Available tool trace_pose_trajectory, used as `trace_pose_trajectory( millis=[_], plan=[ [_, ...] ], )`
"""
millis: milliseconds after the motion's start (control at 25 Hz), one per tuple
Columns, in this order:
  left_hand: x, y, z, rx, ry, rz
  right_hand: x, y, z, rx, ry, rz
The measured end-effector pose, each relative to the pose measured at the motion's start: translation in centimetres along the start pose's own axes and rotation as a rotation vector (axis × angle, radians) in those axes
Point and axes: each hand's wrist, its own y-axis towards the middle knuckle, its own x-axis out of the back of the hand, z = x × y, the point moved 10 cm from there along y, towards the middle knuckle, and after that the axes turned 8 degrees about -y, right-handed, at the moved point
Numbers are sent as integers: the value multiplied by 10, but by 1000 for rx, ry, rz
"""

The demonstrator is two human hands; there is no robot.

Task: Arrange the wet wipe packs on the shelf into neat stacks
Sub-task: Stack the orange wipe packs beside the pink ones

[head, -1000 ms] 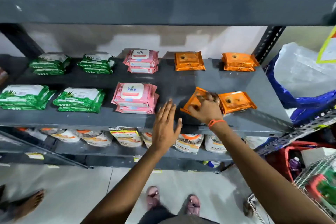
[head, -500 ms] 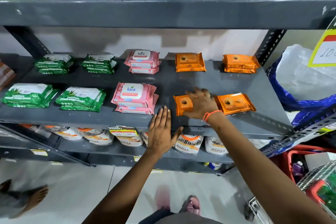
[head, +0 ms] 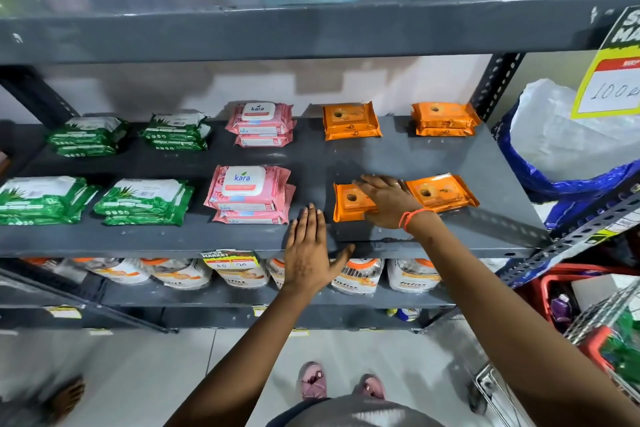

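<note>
On the grey shelf (head: 381, 163) lie stacks of wet wipe packs: green ones (head: 142, 201) at the left, pink ones (head: 249, 192) in the middle, orange ones (head: 351, 121) at the right. My right hand (head: 388, 201) lies flat on the front orange pack (head: 348, 203), covering its right half. A second front orange pack (head: 441, 192) lies just right of that hand, slightly turned. My left hand (head: 310, 250) hovers open at the shelf's front edge, between the pink stack and the orange pack, holding nothing.
A lower shelf (head: 242, 295) holds white and orange pouches. A blue and white sack (head: 568, 156) sits right of the shelf, with red baskets (head: 588, 291) below it. A yellow price sign (head: 609, 80) hangs at the upper right. A bare foot (head: 67, 395) shows at the lower left.
The front orange pack went from tilted to lying flat and square on the shelf under my right hand. My left hand dropped slightly toward the shelf's front edge.
</note>
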Motion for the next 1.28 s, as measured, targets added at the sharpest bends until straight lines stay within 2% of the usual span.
trace_pose_trajectory(
  millis=[80,120,240,320,440,560,640,680,800,920,1000,1120,1160,1280],
  plan=[
    [-1,0,0,-8,5,-8,11,-5,-26,-77,60,-58],
    [-2,0,0,-10,6,-8,10,-8,-46,-140,39,-28],
    [-1,-1,0,-5,8,-31,-8,-25,-99,-273,-101,190],
    [-2,-1,0,3,4,-29,-10,-27,-110,-252,-161,240],
    [-2,-1,0,5,9,-28,9,-23,-111,-304,-255,164],
    [-2,-1,1,14,7,-31,45,-18,-102,-381,-256,-110],
    [0,-1,0,13,-2,-34,60,-12,-70,-286,-291,-257],
    [0,-1,-1,13,-5,-35,58,-5,-49,-204,-297,-238],
    [3,-1,-1,16,-16,-43,29,9,6,-20,-277,-41],
    [4,-1,0,21,-20,-47,17,11,15,67,-231,33],
    [3,-2,1,20,-20,-50,14,12,0,-28,-97,88],
    [3,-2,1,19,-21,-60,36,9,-23,-370,81,-96],
    [2,-3,2,23,-27,-56,37,7,-19,-430,97,-109],
    [1,-2,2,32,-44,-59,17,7,10,-415,81,-77]
  ],
)
